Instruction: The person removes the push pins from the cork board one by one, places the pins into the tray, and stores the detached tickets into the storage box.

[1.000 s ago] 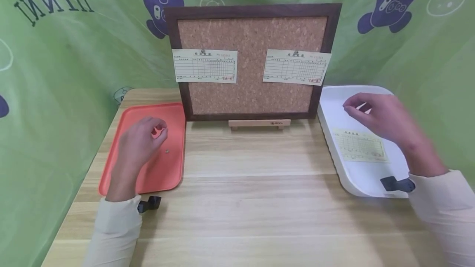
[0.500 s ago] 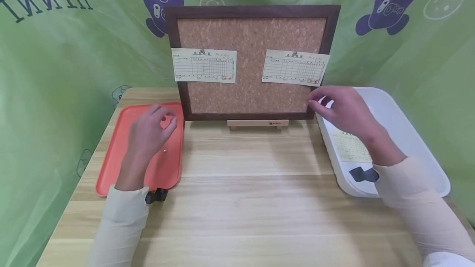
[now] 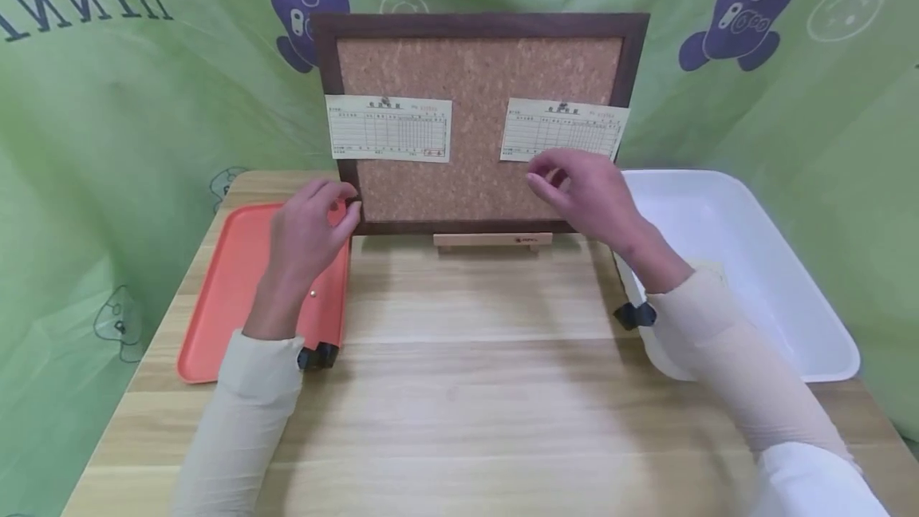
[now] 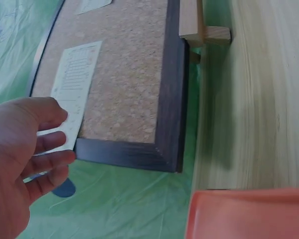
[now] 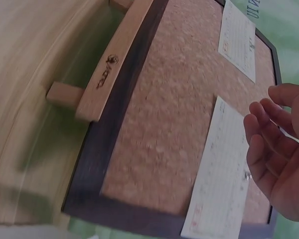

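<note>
A framed cork board (image 3: 474, 198) stands upright on a small wooden stand (image 3: 492, 240). Two printed receipt slips hang on it, a left slip (image 3: 391, 128) and a right slip (image 3: 527, 134), each under a small pin near its top edge. My left hand (image 3: 305, 230), fingers loosely bent and empty, is by the board's lower left corner, over the red tray (image 3: 215, 294). My right hand (image 3: 592, 194) overlaps the right slip's lower edge in the head view; its fingers curve loosely with nothing between them. One small metallic piece (image 3: 313, 294) lies on the red tray.
At the right stands a white tray (image 3: 775, 301); a pale yellow slip (image 3: 709, 268) inside it is mostly hidden by my right sleeve. A green printed cloth (image 3: 143, 142) hangs behind the wooden table (image 3: 459, 413).
My right hand has moved left from over the white tray to in front of the right slip. The left hand has shifted up and right toward the board's corner.
</note>
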`<control>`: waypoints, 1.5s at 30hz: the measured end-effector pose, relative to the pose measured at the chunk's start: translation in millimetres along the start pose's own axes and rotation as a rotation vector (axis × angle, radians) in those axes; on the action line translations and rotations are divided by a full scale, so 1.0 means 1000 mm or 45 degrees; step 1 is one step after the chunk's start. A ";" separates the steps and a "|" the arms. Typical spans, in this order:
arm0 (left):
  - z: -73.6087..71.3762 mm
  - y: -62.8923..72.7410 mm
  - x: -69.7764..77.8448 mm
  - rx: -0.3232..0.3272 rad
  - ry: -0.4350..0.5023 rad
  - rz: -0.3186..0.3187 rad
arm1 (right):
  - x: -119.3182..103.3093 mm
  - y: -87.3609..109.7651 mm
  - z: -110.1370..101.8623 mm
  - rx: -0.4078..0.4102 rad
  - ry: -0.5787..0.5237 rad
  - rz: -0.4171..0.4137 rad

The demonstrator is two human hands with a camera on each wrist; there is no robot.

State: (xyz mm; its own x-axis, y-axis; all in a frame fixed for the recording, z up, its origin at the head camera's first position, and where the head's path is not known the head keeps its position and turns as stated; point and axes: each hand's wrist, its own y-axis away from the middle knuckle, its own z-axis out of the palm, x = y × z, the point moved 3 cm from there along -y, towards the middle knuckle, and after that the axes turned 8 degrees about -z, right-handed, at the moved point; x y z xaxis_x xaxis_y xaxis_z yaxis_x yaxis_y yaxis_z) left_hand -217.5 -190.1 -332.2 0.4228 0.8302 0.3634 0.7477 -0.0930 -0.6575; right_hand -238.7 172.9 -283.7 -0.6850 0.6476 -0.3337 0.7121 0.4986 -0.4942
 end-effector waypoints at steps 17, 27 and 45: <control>0.022 -0.046 0.014 0.106 0.075 0.015 | -0.007 -0.056 0.045 0.091 -0.124 0.083; 0.029 -0.081 0.029 0.158 0.037 0.035 | -0.011 -0.074 0.056 0.190 -0.137 0.103; 0.039 -0.116 0.036 0.183 0.050 -0.148 | -0.011 -0.097 0.063 0.247 -0.102 0.099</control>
State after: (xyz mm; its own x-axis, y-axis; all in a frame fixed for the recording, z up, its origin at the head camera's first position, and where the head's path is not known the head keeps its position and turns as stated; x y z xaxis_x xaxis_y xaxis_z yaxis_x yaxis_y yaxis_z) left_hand -308.7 -128.5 -269.0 0.3597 0.8083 0.4661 0.7128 0.0843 -0.6962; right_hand -309.7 80.7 -282.8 -0.6449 0.6280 -0.4355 0.7255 0.3240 -0.6071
